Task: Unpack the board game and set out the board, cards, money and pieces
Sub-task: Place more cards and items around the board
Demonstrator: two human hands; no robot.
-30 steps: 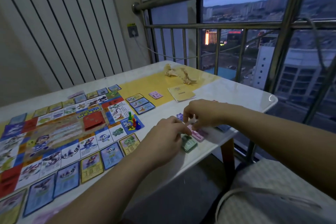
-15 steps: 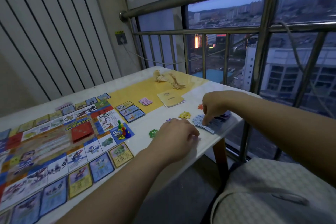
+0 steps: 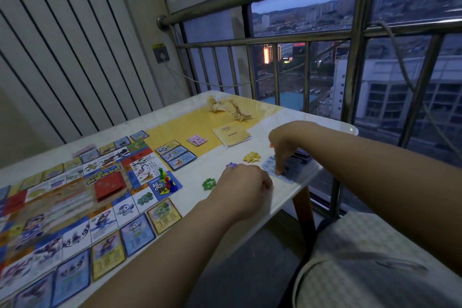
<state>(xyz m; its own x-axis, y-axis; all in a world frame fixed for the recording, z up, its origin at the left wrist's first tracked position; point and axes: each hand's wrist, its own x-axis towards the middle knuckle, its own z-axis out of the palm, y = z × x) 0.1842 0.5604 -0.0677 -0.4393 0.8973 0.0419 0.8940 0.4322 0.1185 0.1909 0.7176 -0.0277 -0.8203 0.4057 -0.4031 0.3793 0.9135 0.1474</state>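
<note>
The game board (image 3: 50, 207) lies on the left of the white table (image 3: 287, 197), ringed by picture cards. Coloured pawns (image 3: 166, 181) stand on its near corner and a red deck (image 3: 108, 186) sits on the board. My right hand (image 3: 282, 145) reaches down and pinches the top of a blue money stack (image 3: 287, 172) near the table's right edge. My left hand (image 3: 242, 190) rests curled on the table, and what lies under it is hidden. Green (image 3: 208, 184), purple (image 3: 231, 165), yellow (image 3: 252, 157) and orange (image 3: 271, 145) star pieces lie around the hands.
A cream rule booklet (image 3: 232, 135), pink notes (image 3: 197, 139) and three blue-edged cards (image 3: 175, 154) lie on a yellow sheet further back, beyond them crumpled paper (image 3: 230, 107). A metal railing (image 3: 275, 42) and window run behind the table. The table edge is just right of the money.
A second ago both hands worked together at pink and green notes. They have since parted: my right hand went right to the blue stack, and my left hand stays curled on the table.
</note>
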